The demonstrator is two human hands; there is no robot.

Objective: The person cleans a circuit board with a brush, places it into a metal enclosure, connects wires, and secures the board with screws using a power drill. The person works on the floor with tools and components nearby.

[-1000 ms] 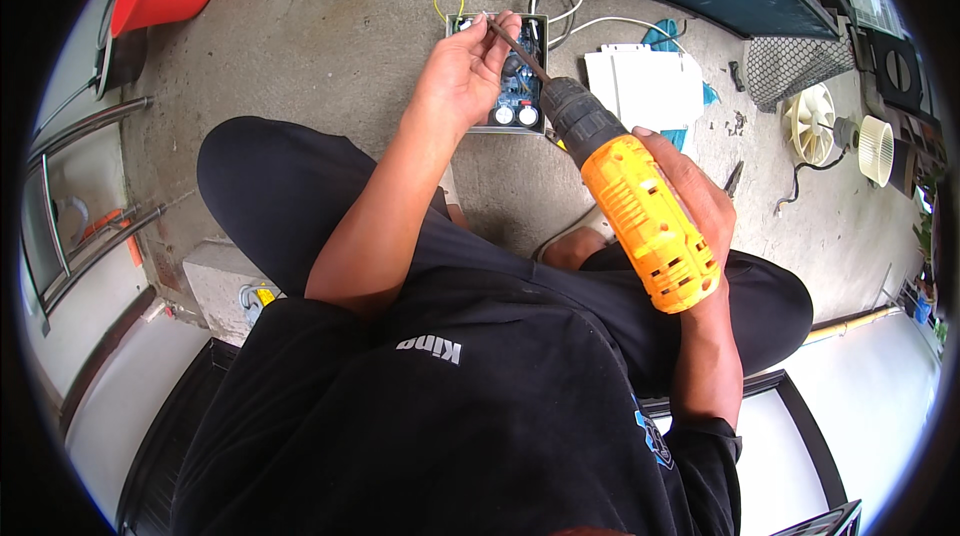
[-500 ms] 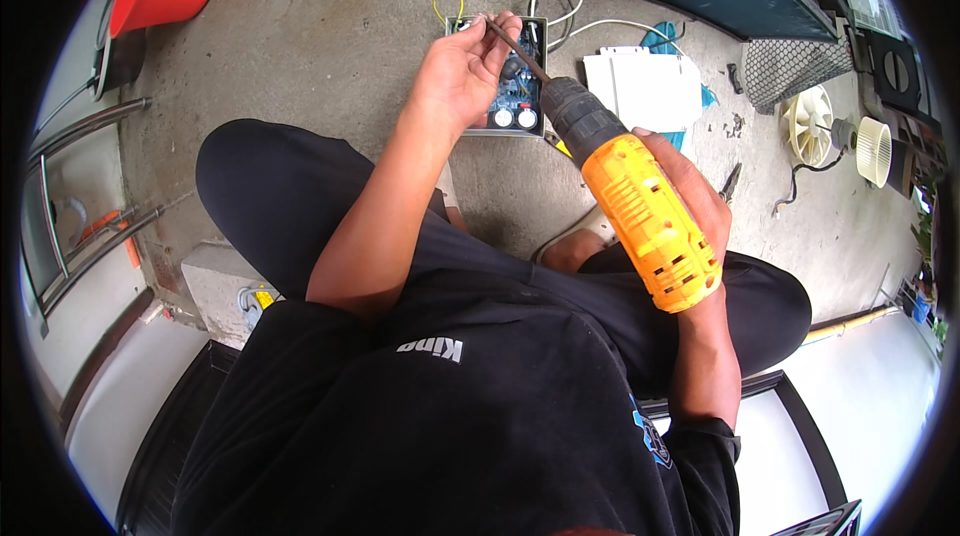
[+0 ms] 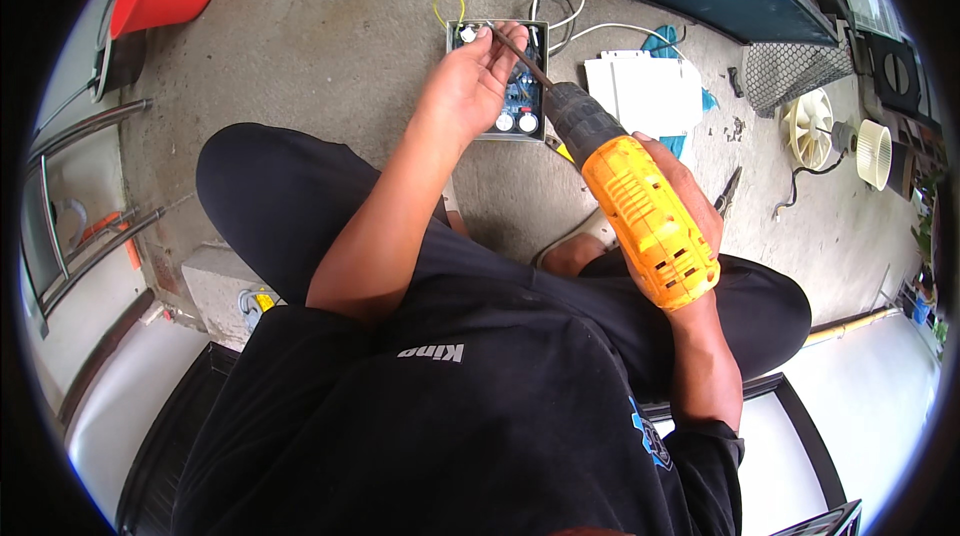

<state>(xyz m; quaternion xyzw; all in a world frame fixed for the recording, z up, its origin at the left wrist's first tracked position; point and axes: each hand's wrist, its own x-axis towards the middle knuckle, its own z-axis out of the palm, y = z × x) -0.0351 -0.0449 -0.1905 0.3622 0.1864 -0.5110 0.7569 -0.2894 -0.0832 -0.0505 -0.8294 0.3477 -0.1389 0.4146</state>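
Currently, power drill (image 3: 650,221): held in the right hand (image 3: 685,176), fingers wrapped around its yellow body; whether the trigger is pressed is hidden.
Driver bit (image 3: 527,62): runs from the black chuck (image 3: 580,118) to the far part of the open box, its tip among the fingers.
Left hand (image 3: 467,88): thumb and fingertips pinch around the bit's tip; whether a screw sits there too, I cannot tell.
Metal control box (image 3: 547,86): on the concrete floor ahead of the person, beneath the left hand, a yellow wire (image 3: 462,8) looping out beside it.
Circuit board (image 3: 525,91): inside the box and exposed, partly covered by the hand.
Done: the box stands open; the board appears seated, judging by the visible part.
Left: fastening or unfastening at the bit's tip looks unfinished; the white panel (image 3: 640,96) lies apart, right of the box, possibly its cover.
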